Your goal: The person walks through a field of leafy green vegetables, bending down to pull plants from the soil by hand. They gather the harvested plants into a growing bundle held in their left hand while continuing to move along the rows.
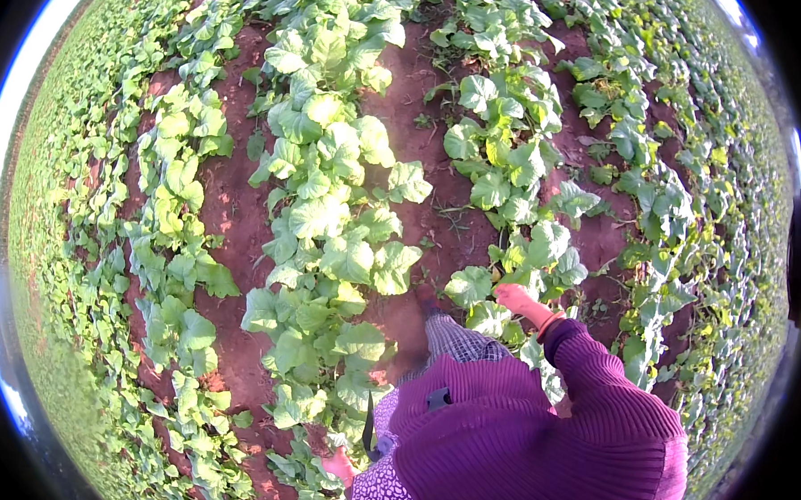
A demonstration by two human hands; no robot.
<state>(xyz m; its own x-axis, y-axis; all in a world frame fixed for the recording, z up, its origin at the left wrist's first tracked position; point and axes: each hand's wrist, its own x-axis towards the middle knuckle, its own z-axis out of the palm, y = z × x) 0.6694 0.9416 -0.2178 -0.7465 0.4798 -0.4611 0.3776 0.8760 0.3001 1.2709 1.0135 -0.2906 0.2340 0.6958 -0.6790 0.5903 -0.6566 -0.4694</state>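
My right hand (515, 299) reaches down to the leafy crop row on the right, touching or just above a broad green leaf (471, 286). Its fingers look curled, but whether they grip a stem cannot be made out. A thin band (550, 324) circles that wrist, below the cuff of a purple ribbed sweater (499, 442). Low in the picture, my left hand (341, 466) is beside the leaves of the nearer left row (343, 247). It is partly covered by a white-and-purple patterned cloth (380, 487), and its fingers are unclear.
Leafy rows run away from me, with reddish soil furrows (406, 109) between them. My leg in checked trousers (460, 340) stands in the furrow between the two nearest rows. A dark strap (368, 426) hangs at my left side. More rows (657, 214) lie farther right.
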